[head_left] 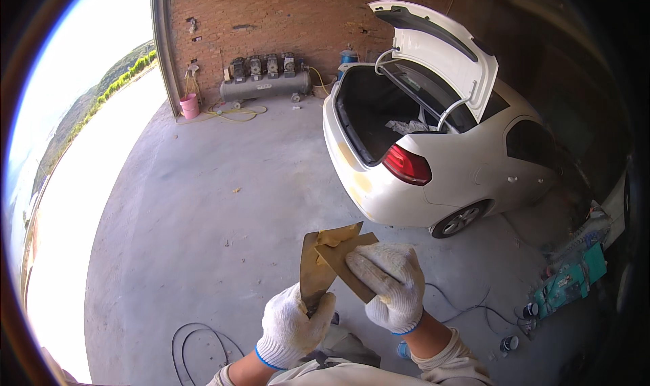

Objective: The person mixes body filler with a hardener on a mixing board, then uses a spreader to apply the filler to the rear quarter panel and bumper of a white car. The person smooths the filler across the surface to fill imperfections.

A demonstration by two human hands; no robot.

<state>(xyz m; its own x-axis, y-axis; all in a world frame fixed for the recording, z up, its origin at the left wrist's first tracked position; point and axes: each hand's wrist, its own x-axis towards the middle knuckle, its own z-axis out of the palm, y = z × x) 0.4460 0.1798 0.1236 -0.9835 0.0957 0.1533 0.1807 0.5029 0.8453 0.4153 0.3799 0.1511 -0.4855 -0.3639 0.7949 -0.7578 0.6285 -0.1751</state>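
Both my hands wear white knit gloves with blue cuffs. My left hand (292,325) is closed round the lower end of a wide, dark metal putty knife (314,274), its blade pointing up. A lump of yellowish putty (338,235) lies along the blade's top edge. My right hand (391,284) pinches a flat, brownish rectangular spreader (349,269), tilted across the putty knife and touching the putty. Part of the spreader is hidden under my right fingers.
Ahead to the right stands a white car (447,176) with its trunk lid (443,48) raised and yellowish patches on its bumper. An air compressor (265,85) and a pink bucket (189,106) are by the brick wall. Black cable (196,332), cans (509,344) and a teal box (572,278) lie on the floor.
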